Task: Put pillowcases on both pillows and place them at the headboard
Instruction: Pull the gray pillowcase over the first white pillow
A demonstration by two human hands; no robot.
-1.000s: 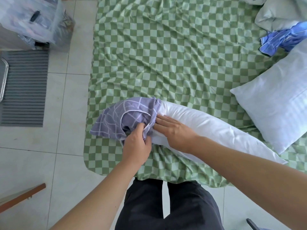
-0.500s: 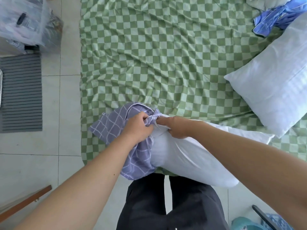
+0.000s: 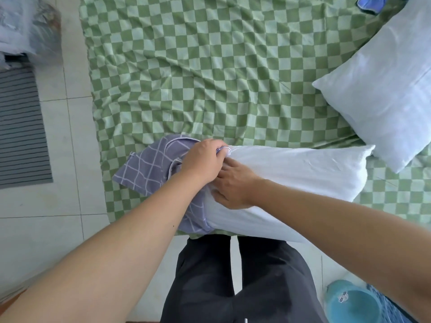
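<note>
A white pillow [image 3: 296,176] lies across the near edge of the bed, its left end inside a purple checked pillowcase [image 3: 149,164]. My left hand [image 3: 203,162] grips the bunched rim of the pillowcase at the pillow's top edge. Just to its right, my right hand [image 3: 233,185] rests on the pillow, fingers spread and pressing the white fabric next to the rim. A second bare white pillow [image 3: 382,87] lies on the bed at the right. A blue pillowcase [image 3: 370,3] shows at the top right corner.
The bed carries a wrinkled green checked sheet [image 3: 198,73]. On the tiled floor to the left are a striped grey mat [image 3: 18,127] and a clear plastic bag [image 3: 25,26]. A teal bucket [image 3: 352,301] stands at the lower right by my legs.
The pillow has been pulled toward me and lifted at its near side. My left hand has drawn the pillowcase rim further over the pillow's end; my right hand shifted lower onto the pillow.
</note>
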